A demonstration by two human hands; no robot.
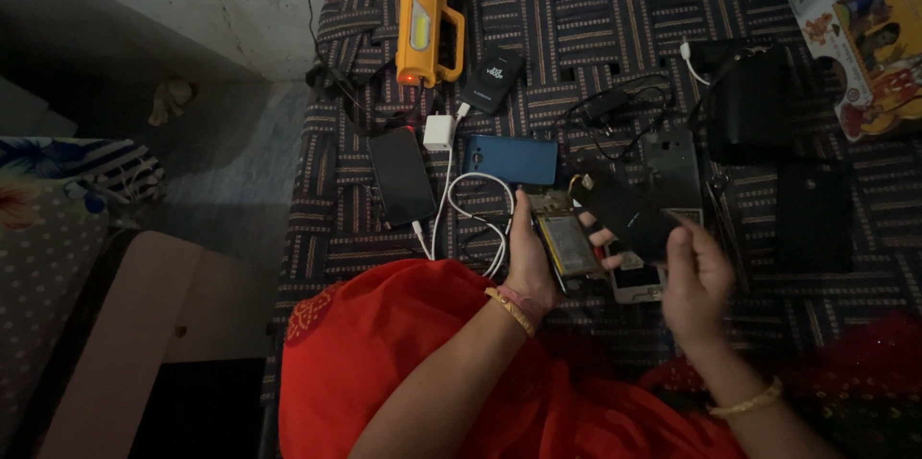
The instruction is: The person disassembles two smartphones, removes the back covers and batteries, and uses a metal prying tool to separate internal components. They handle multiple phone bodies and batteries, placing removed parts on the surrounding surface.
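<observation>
1. While she sits at the striped cloth (615, 8), her left hand (529, 262) has its fingers clamped around an opened phone (569, 243), battery side up, held just above the cloth.
2. Right hand (695, 278) pinches a small dark part (684, 217), fingertips together.
3. Nearby lie a blue phone (510, 159), a white charger cable (477, 214) and an orange torch (425, 17).

At frame centre an opened phone (569, 243) lies between two hands; a torch (427, 17) stands upper centre, a charger (440, 132) below it.
</observation>
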